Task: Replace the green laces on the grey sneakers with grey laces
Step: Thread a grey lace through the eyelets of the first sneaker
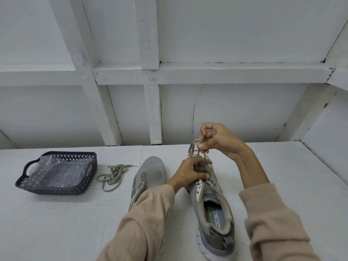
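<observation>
Head camera, looking down over a white table (282,166), and both hands are at work on the right-hand sneaker (212,213). It lies with its heel toward the camera and its toe pointing away, the printed insole open to view. The right hand (218,140) is raised above the toe end with its fingers curled in tight, thumb and forefinger pinching the working lace (193,147), which loops up from the eyelets and runs taut between hand and shoe. The left hand (188,173) sits lower, on the eyelet rows, its fingers bent over the front of the tongue and gripping the sneaker there, with the lace strands passing right at its fingertips. Just to the left stands the second sneaker (152,170), toe away too, its heel hidden under the beige left sleeve (143,219). Further left a loose lace (113,176) lies in a tangle on the table, apart from both shoes. Both laces read as a dull grey-olive, and green or grey cannot be told in this light. Beyond it, at the far left, a dark perforated basket (52,189) holds a crumpled clear plastic bag (56,170).
</observation>
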Demonstrator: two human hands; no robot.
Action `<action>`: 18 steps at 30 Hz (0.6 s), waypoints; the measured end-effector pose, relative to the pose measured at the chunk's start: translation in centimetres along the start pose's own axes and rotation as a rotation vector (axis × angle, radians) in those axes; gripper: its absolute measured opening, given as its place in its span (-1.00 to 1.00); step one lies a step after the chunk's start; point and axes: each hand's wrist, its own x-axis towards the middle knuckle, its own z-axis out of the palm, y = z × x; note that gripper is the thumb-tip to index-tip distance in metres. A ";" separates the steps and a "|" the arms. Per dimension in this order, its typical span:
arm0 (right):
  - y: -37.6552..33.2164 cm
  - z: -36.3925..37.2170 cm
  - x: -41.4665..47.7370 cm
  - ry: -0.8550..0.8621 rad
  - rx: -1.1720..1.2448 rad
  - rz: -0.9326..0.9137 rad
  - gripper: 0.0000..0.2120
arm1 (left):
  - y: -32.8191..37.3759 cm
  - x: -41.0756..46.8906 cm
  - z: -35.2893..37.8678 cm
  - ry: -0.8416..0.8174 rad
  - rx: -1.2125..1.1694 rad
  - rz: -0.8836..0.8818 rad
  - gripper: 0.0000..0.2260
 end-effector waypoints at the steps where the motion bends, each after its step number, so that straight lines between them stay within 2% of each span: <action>1: 0.0 0.0 0.0 -0.013 0.018 -0.008 -0.60 | 0.0 0.0 0.0 -0.002 0.000 -0.002 -0.60; 6: 0.8 0.4 0.1 0.008 0.102 -0.041 -0.64 | -0.1 0.0 0.0 -0.018 0.005 -0.007 -0.62; 11: -0.9 0.4 0.1 0.048 0.256 -0.206 -0.78 | -0.2 -0.1 0.0 -0.008 -0.038 0.004 -0.68; 18: -5.2 0.3 0.4 0.191 -0.083 -0.335 -0.81 | 0.1 -0.4 0.0 0.007 -0.055 0.025 -0.73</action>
